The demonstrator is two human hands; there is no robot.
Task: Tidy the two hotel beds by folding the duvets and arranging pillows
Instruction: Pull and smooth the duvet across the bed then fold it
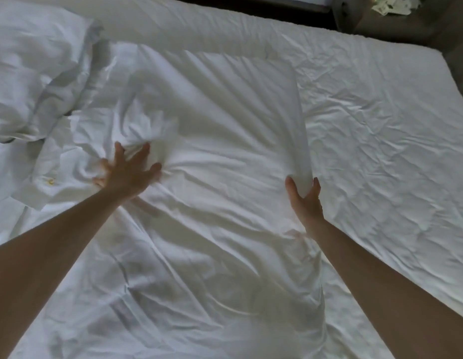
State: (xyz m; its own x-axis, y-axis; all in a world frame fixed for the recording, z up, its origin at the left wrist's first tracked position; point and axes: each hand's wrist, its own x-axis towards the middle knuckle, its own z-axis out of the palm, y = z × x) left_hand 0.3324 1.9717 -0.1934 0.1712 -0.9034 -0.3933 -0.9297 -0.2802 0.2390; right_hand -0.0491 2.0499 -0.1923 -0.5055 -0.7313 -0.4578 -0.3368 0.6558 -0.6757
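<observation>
Duvet: white and creased, it lies on the bed across the centre and lower part of the head view. Its right side is a rounded fold running from upper centre down to the right hand.
Left hand: at centre left, with fingers spread and straight. It presses flat on the duvet where the cloth bunches into wrinkles, and grasps nothing.
Right hand: right of centre, with the thumb on one side of the duvet's folded edge and the fingers on the other, clamped around it.
Pillow: at upper left, rumpled, up and left of the left hand and apart from it.
Edges: the far edge of the bed runs along the top of the frame and ends at a corner at upper right, with dark floor beyond it.
Open room: bare wrinkled sheet fills the right of the frame, from the fold out to the bed's edge.
Clutter: pale crumpled stuff lies on the floor at the top right, too small to tell what it is.
</observation>
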